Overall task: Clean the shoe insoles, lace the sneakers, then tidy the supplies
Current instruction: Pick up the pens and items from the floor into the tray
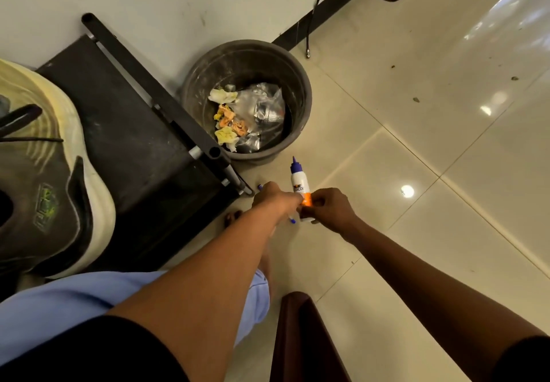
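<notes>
A glossy floor of large cream tiles (446,173) with thin dark grout lines fills most of the view and mirrors round ceiling lights. At the left edge a worn sneaker (44,173) with a thick, yellowed cream rubber sole and dark grey upper sits on a flat, matte black surface (119,131) framed by a round black metal tube. Just beside that frame's corner stands a round, dusty dark grey plastic bin (297,84), holding crumpled clear plastic and yellow and orange scraps. A dark reddish-brown rounded wooden piece (300,337) rises at the bottom, next to pale blue cloth over the person's lap. Both bare forearms reach forward over the floor, near the bin. The left hand (275,200) is curled round a thin blue-tipped pen (292,220), whose ends poke out either side of the fist. The right hand (331,209) grips the lower body of a small white plastic glue bottle (300,183) with an orange label band and a pointed blue conical cap aimed toward the bin; the left fingertips touch that orange band.
</notes>
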A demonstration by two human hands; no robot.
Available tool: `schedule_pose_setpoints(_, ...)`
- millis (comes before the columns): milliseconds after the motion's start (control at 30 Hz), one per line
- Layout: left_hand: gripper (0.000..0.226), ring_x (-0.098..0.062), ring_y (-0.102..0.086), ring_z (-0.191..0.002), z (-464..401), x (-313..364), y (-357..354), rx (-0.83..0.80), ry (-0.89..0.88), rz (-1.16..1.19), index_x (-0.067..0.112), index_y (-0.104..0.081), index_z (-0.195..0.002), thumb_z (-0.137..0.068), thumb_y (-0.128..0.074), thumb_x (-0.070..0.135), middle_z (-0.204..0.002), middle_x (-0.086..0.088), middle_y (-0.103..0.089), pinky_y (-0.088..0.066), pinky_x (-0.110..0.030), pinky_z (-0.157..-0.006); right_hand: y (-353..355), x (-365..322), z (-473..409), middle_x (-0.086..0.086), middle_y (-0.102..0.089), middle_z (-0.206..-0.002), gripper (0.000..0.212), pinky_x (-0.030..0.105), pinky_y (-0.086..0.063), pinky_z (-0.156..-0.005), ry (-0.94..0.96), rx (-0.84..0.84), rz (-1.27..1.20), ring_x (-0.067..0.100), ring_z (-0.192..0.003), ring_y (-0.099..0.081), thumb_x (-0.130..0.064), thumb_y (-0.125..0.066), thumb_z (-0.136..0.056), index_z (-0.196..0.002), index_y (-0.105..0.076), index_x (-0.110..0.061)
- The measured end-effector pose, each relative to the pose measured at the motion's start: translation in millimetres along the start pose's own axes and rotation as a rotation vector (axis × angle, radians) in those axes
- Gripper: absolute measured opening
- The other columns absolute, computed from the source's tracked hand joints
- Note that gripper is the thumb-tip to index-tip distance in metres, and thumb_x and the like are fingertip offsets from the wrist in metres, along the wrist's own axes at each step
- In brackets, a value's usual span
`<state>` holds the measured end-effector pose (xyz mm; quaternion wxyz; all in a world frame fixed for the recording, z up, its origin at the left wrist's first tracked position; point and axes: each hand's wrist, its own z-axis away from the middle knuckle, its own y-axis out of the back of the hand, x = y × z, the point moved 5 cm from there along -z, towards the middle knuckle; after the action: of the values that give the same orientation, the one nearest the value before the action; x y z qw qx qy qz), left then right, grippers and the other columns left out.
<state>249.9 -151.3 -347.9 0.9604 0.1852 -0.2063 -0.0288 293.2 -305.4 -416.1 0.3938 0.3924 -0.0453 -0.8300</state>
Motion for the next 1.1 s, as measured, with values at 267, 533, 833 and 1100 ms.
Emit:
schedule_pose_setpoints(267,0.048,-0.031,-0.071,-0.094,-7,-10,12,0.128,-0.024,-0.071,0.013,-0.059,-0.12,-0.082,-0.078,0.036,-0.108,-0.009,-0.07,-0.061,-0.046,-0.085,-28,-36,47,0.011,-0.078,-0.09,0.025,0.047,-0.062,-0.082,0.166,-0.214,-0.241,0.027,-0.084,-0.077,-0.014,-0.082,-0.083,-0.103,-0.072,-0.005)
schedule_pose_setpoints(533,0.051,-0.032,-0.065,-0.11,-14,-18,21,0.239,0.022,-0.208,0.011,-0.053,-0.131,-0.088,-0.077,0.023,-0.128,-0.014,-0.061,-0.056,-0.044,-0.094,-34,-11,3,0.007,-0.074,-0.111,0.037,0.029,-0.054,-0.083,0.149,-0.217,0.356,0.021,-0.098,-0.069,-0.01,-0.079,-0.082,-0.118,-0.07,-0.011)
schedule_pose_setpoints(833,0.06,-0.032,-0.064,-0.107,-15,-34,17,0.174,0.07,-0.196,0.012,-0.052,-0.133,-0.083,-0.081,0.029,-0.124,-0.014,-0.062,-0.058,-0.047,-0.092,-70,0,-39,0.011,-0.064,-0.114,0.026,0.033,-0.047,-0.072,0.09,0.026,0.593,0.033,-0.102,-0.062,-0.026,-0.071,-0.089,-0.11,-0.065,-0.012)
schedule_pose_setpoints(1100,0.062,-0.031,-0.064,-0.11,-13,-36,20,0.167,0.059,-0.242,0.012,-0.052,-0.135,-0.083,-0.081,0.03,-0.124,-0.012,-0.061,-0.056,-0.045,-0.096,-81,1,-41,0.012,-0.067,-0.109,0.023,0.031,-0.045,-0.07,0.038,0.054,0.64,0.032,-0.099,-0.064,-0.014,-0.065,-0.088,-0.11,-0.066,-0.011)
